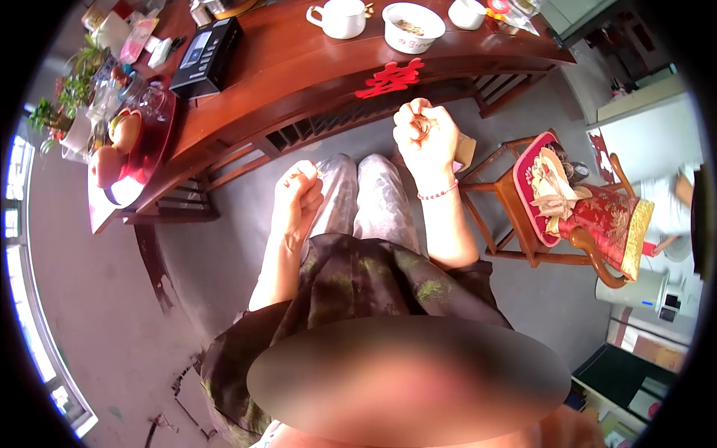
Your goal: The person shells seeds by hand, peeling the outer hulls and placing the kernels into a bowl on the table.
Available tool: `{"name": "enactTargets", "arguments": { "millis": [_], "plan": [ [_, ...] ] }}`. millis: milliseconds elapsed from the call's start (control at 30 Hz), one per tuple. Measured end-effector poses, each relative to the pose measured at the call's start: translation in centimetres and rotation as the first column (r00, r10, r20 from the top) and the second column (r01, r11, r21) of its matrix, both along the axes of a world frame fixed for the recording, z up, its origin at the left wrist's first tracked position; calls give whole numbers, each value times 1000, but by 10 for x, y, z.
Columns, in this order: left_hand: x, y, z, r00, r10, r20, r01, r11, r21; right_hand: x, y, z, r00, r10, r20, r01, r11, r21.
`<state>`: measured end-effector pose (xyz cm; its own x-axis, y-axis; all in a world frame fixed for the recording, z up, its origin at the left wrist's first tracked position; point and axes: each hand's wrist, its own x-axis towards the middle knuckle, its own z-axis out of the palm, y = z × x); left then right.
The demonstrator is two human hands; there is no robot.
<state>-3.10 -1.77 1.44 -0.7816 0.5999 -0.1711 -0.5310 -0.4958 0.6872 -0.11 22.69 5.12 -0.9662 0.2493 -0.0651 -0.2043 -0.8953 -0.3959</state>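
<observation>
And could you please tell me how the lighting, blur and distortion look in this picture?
Head view: fisheye distortion bows the table, corners black; the window overexposed, glare whitening the table's left corner; a blurred oval across the bottom centre; the left hand and right hand brightly lit, their fingers distinguishable.

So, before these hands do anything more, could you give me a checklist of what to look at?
1. Right hand closed: ok, curled around a small brownish thing.
2. What that thing is: cannot tell, mostly hidden.
3. Left hand empty: cannot tell, it is curled with its palm hidden.
4. White bowl upright on the table: ok.
5. Bowl empty: not ok, small bits lie inside.
6. White mug upright: ok.
</observation>
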Motion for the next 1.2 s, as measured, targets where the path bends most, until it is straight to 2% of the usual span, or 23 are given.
{"name": "enactTargets", "arguments": {
  "millis": [67,133,200,300,467,533,567,600,667,933,1033,1067,1100,1200],
  "plan": [
    [-3,0,-2,1000,10,26,-13,996,89,-3,-10,-9,999,43,3,-43,999,6],
    [-6,1,1,1000,15,-14,-14,997,73,-1,-21,-24,989,145,-28,-146,989,-37],
    [-9,4,3,998,49,36,-52,994,101,3,-38,-35,986,161,45,-159,986,-41],
    [-13,10,7,997,60,56,-65,993,101,9,-57,-41,966,255,47,-253,966,-53],
    [-12,16,8,997,42,61,-47,995,93,14,-74,-37,948,291,127,-291,956,-15],
    [-13,17,5,999,36,7,-36,998,45,15,-80,-23,943,211,256,-277,925,259],
    [-12,18,5,999,33,6,-33,998,46,17,-85,-20,954,142,263,-230,910,346],
    [-11,18,5,999,51,9,-51,998,23,19,-89,-17,956,137,261,-226,910,348],
    [-9,21,6,999,53,1,-53,999,12,20,-94,-11,938,-6,345,-200,806,558],
    [-4,25,11,995,98,-24,-100,991,-88,13,-80,-13,952,-40,302,-147,808,570],
    [-6,20,9,996,93,17,-92,995,-47,-7,-40,5,948,-275,162,94,725,682],
    [-7,18,8,994,94,61,-94,996,-5,-17,-21,11,919,-375,123,175,666,725],
    [-8,16,5,993,99,67,-96,995,-37,-26,-5,22,880,-474,44,271,575,772],
    [-7,14,-1,990,90,109,-89,996,-11,-58,43,46,779,-607,-158,449,364,816]
  ]
}}
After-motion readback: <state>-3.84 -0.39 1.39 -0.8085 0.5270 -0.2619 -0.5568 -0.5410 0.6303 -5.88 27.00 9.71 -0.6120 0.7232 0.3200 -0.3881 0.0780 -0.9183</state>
